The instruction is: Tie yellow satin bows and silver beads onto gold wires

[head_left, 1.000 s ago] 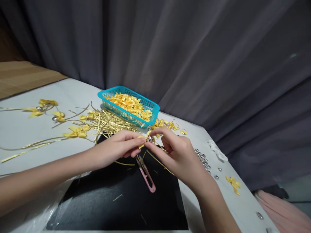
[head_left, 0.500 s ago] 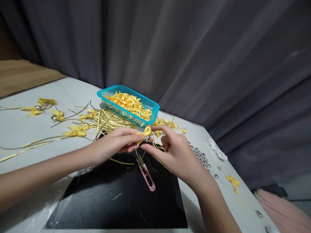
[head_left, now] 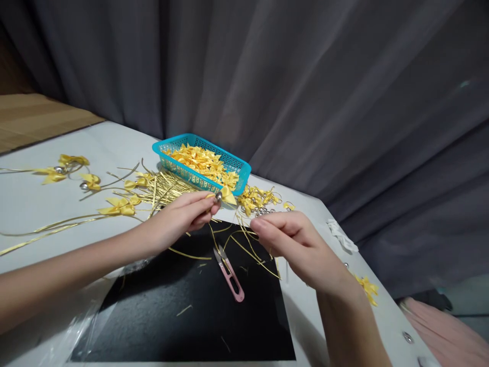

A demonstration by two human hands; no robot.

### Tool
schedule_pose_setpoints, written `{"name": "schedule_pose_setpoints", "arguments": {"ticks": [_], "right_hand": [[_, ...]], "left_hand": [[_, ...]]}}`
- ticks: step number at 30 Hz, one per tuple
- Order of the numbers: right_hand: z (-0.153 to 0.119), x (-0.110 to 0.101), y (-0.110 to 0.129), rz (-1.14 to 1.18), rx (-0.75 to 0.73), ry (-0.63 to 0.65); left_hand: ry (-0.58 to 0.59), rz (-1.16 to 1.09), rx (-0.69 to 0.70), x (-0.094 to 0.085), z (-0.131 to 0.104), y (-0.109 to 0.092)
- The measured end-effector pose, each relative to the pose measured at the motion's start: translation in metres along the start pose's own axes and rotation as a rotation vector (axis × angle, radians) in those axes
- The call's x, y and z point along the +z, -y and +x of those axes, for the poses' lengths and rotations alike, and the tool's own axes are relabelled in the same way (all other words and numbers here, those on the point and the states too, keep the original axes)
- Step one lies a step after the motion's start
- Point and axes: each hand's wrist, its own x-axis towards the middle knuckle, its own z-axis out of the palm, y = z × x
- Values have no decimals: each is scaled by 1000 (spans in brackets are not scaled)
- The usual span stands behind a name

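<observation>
My left hand [head_left: 191, 210] pinches a yellow ribbon bow [head_left: 228, 195] with a small silver bell [head_left: 218, 196] at its middle, just in front of the blue basket. To the right and a little lower, my right hand [head_left: 294, 239] has thumb and forefinger pressed together; what lies between them, if anything, is too small to make out. Gold cords [head_left: 250, 250] hang and curl between the hands over the black mat [head_left: 183, 316]. Pink thread snips [head_left: 231, 278] lie on the mat below the hands.
Behind the hands stands a blue basket [head_left: 244, 176] of yellow bows. Gold cords [head_left: 168, 187] are heaped before it. Bows with bells [head_left: 120, 205] lie left on the white table [head_left: 110, 148], more [head_left: 260, 198] right of the basket. A grey curtain [head_left: 244, 76] hangs behind.
My right hand has come away from the bow, moving right and down, its fingers now closed together. The bow has turned in my left hand, which has shifted slightly left.
</observation>
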Motion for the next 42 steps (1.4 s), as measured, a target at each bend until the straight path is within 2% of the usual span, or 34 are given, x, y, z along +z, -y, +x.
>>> {"name": "schedule_pose_setpoints", "arguments": {"ticks": [4, 6, 8, 10, 12, 14, 17, 23, 28, 35, 42], "right_hand": [[-4, 1, 7, -78, 41, 238], [-4, 3, 7, -122, 75, 290], [-2, 5, 2, -185, 117, 196], [3, 8, -5, -208, 156, 17], [10, 12, -13, -120, 180, -133], [16, 17, -20, 33, 193, -195], [21, 23, -25, 191, 194, -209], [18, 22, -23, 198, 129, -134], [16, 20, -22, 100, 108, -95], [14, 20, -23, -22, 48, -130], [16, 16, -26, 44, 37, -112]], "left_hand": [[-20, -46, -67, 3, -2, -1], [-23, -5, -42, 2, -1, -1], [-40, 86, 33, 0, -1, -2], [-46, 212, 124, -3, -1, -3], [-26, 327, 188, -4, -2, -4], [21, 376, 209, -3, -4, -4], [107, 361, 180, 0, -7, -4], [236, 343, 150, -1, -10, -7], [149, 244, 148, -4, -8, -9], [164, 127, 60, -2, -5, -9], [102, 134, 78, 2, -6, -11]]}}
